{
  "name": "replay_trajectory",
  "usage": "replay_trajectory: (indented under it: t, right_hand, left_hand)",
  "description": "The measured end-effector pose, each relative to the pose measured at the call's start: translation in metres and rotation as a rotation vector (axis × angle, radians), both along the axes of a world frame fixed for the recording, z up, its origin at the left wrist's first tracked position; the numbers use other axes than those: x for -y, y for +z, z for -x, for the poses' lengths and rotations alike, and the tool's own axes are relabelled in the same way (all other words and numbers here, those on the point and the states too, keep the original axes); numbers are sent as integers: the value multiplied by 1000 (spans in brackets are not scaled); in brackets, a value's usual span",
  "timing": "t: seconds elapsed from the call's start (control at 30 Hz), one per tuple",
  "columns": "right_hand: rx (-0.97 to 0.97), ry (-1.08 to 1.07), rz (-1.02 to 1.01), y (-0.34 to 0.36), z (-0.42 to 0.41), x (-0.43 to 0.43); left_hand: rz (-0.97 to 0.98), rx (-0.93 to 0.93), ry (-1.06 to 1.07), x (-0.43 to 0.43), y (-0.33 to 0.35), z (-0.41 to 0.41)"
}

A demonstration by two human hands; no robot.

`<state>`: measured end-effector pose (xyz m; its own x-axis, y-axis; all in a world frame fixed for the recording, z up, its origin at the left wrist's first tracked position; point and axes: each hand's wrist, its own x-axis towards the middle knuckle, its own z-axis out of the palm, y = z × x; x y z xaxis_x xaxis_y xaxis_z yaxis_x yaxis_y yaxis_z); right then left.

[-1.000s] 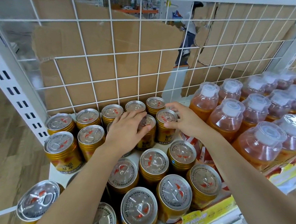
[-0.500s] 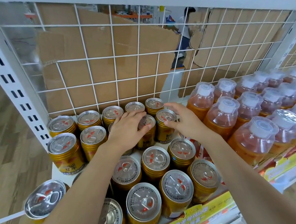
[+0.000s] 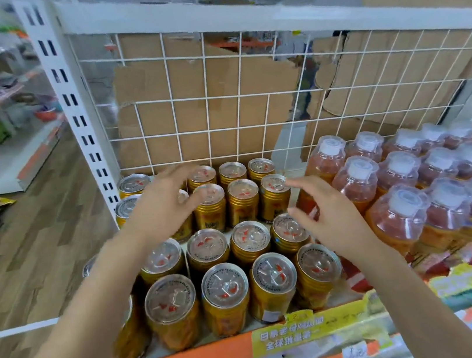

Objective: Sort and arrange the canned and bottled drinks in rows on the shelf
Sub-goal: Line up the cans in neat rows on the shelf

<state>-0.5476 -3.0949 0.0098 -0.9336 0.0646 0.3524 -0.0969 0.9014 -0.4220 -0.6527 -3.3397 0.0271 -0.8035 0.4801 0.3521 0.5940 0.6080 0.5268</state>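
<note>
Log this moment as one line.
left hand: fingers spread over gold metal cans | right hand: holds nothing | orange plastic bottles: right of cans

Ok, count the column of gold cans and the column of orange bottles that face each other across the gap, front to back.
Gold cans: 4
Orange bottles: 3
Total: 7

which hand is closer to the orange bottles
Right. The right hand hovers over the rightmost column of gold cans, right next to the orange bottles. The left hand is over the cans further left, several columns away from them.
</note>
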Motion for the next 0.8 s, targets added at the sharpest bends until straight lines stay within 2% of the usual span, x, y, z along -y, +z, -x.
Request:
replay_trajectory:
  t: [0.17, 0.4, 0.63, 0.8]
  right_hand:
    - [23, 63, -25, -7, -24, 2]
    - [9, 168, -36, -21, -44, 22]
    - [10, 316, -92, -17, -32, 64]
    - [98, 434, -144, -11, -10, 108]
  left_hand:
    - [93, -88, 163, 55, -22, -54]
    - [63, -47, 304, 100, -50, -109]
    - [37, -28, 355, 122, -66, -118]
    - [-10, 64, 352, 130, -63, -94]
